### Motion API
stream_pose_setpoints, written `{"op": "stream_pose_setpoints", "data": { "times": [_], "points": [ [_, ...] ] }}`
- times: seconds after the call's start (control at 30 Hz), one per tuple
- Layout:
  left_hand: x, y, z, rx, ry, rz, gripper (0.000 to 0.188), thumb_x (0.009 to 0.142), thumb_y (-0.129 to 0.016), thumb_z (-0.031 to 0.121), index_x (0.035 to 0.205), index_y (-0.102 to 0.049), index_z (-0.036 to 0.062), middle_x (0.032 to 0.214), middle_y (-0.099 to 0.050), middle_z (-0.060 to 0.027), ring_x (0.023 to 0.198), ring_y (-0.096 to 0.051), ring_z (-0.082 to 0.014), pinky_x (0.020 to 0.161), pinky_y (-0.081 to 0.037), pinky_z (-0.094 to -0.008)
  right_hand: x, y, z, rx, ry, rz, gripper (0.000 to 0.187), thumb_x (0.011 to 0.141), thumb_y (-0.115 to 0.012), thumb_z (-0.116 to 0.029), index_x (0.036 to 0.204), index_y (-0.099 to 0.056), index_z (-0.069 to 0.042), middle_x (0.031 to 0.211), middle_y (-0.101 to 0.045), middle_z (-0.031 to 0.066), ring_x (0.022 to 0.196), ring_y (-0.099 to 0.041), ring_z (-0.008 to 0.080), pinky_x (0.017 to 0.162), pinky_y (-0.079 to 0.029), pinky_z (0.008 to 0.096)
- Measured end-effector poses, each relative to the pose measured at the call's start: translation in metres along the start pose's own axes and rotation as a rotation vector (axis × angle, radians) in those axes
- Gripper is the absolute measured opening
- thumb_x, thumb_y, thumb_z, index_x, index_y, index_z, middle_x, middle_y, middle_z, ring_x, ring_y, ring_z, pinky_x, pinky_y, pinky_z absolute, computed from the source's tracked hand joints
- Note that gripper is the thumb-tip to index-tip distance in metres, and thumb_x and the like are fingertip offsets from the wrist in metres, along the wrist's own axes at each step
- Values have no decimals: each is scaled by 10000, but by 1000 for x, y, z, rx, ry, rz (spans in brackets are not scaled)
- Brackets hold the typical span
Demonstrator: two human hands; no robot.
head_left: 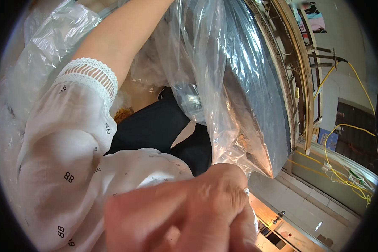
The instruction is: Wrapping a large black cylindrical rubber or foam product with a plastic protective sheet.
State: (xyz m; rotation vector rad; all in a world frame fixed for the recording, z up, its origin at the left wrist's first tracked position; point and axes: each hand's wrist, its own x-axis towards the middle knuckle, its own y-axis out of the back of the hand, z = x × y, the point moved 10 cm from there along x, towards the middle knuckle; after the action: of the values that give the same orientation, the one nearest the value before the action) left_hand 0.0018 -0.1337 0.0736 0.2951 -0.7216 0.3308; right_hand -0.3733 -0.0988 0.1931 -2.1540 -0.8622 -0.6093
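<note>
My right hand (206, 206) is large and partly blurred, close at the bottom middle. Its fingers are curled closed on the clear plastic film (216, 75), which gathers into folds just above the knuckles. The film hangs down from the upper edge and catches bright reflections. Against it on the right lies a dark, blue-grey surface with a brownish pointed edge; its kind I cannot make out. My left forearm (124, 38), in a white lace-cuffed sleeve, reaches up past the top edge, so the left hand is outside the picture.
More crumpled clear plastic (46, 46) lies at the left. On the right runs a curved wooden edge (304, 80), with yellow cables (353, 180) beyond it. My legs in black trousers (151, 124) are below the film. A lit shelf (277, 229) shows at the lower right.
</note>
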Motion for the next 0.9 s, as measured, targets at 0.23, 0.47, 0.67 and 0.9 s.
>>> {"op": "stream_pose_setpoints", "data": {
  "times": [0.23, 0.47, 0.67, 0.9],
  "points": [
    [0, 0, 0, 23, 22, 4, 203, 769, -563, 228, 667, -568, 53, 805, -595, -161, 787, -585, -353, 672, -458, -430, -49, 180, -43, -1512, -630, 635, 154, 876, -568, -143, 913, -532, 2, 747, -559, 50, 668, -501, 101, 605, -425, 247],
    [-3, -7, 6, -34, 66, -9, 211, 768, -575, 242, 699, -552, 44, 759, -583, -174, 760, -582, -355, 661, -453, -434, -54, 263, -61, -1290, -508, 759, 154, 888, -556, -141, 841, -618, -8, 666, -553, -24, 595, -474, 59, 563, -398, 209],
    [1, -3, 4, 30, -11, -16, 224, 766, -584, 259, 709, -582, 42, 821, -592, -163, 783, -583, -343, 687, -462, -414, -53, 297, -89, -940, -476, 1034, 219, 934, -445, -192, 790, -557, -70, 700, -550, -13, 589, -480, 72, 546, -380, 217],
    [-2, -7, 9, 14, 7, -81, 229, 757, -609, 281, 749, -623, 53, 844, -608, -146, 808, -602, -319, 710, -475, -396, -34, 300, -113, -1701, -487, 910, 527, 849, -546, -459, 1095, -531, 7, 1047, -558, 175, 955, -546, 253, 800, -423, 353]
  ]
}}
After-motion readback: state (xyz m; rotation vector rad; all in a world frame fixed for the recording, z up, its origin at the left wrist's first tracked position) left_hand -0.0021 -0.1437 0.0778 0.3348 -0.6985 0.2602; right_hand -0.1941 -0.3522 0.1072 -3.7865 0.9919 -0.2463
